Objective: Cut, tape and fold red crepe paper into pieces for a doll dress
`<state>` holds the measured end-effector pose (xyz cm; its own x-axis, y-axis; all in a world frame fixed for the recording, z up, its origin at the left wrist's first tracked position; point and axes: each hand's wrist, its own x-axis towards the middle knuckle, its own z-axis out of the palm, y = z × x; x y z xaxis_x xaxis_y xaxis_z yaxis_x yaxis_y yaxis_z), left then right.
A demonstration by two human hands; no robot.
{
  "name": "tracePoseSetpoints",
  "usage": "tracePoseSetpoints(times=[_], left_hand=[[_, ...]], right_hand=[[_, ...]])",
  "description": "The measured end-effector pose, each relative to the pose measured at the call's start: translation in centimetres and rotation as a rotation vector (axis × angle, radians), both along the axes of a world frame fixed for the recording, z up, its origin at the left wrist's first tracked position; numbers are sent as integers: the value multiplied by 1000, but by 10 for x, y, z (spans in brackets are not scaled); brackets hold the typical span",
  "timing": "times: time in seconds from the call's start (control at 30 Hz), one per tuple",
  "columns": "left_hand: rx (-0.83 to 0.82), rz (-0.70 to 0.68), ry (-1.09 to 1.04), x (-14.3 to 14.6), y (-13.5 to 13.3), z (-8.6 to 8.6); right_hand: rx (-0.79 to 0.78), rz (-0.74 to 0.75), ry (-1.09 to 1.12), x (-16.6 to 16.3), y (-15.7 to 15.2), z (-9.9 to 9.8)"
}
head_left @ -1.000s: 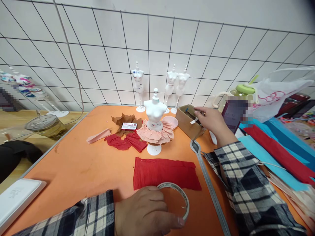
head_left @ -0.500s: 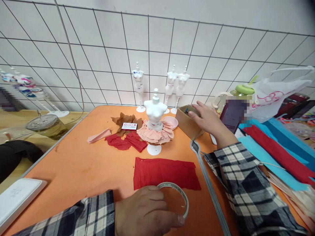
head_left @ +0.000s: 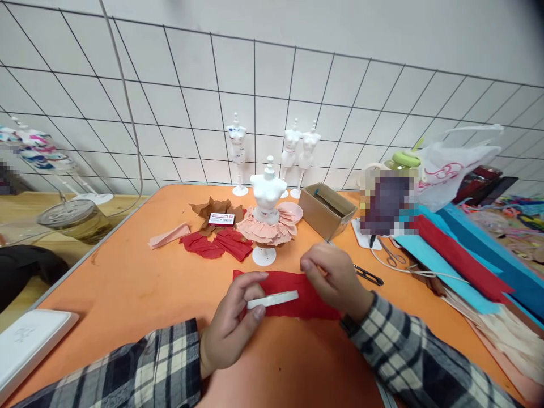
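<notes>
The right hand had left the box for the red sheet on the desk, bringing both hands to the work; what its curled grip held, I could not tell. The left hand's grip held the tape, now edge-on above the sheet. Something dark and teal lay in the box.

Bench: orange top, grey left edge. Near side: red strip, flat, partly hidden. Behind strip: skirted mannequin, upright on round base. Left of base: two red scraps, brown scrap, pink strip farther left. Right of mannequin: pink dish, open carton. Far side: three smaller mannequins, upright. Right side: black tool, scissors.
</notes>
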<state>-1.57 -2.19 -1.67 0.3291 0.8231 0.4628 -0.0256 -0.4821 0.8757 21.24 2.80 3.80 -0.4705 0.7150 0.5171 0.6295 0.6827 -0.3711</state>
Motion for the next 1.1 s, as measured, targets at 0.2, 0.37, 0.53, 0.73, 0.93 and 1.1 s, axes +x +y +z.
tracePoseSetpoints(times=[0.2,0.37,0.53,0.73,0.93,1.1], left_hand=[[341,29,96,-5,-12,3],[671,-155,110,8,-17,12],[675,-87,125,11,-18,13],[644,-17,130,10,-15,13],[619,40,193,6,-9,10],[609,52,232,-2,-4,9]], right_hand=[[-213,-39,-282,-6,-4,-40],[-210,-93,-463,-40,6,-25],[-149,-154,-550,-66,2,-38],[-159,-229,-563,-59,34,-43],[-281,-213,-532,-48,52,-39],[-269,-180,-494,-31,26,-29]])
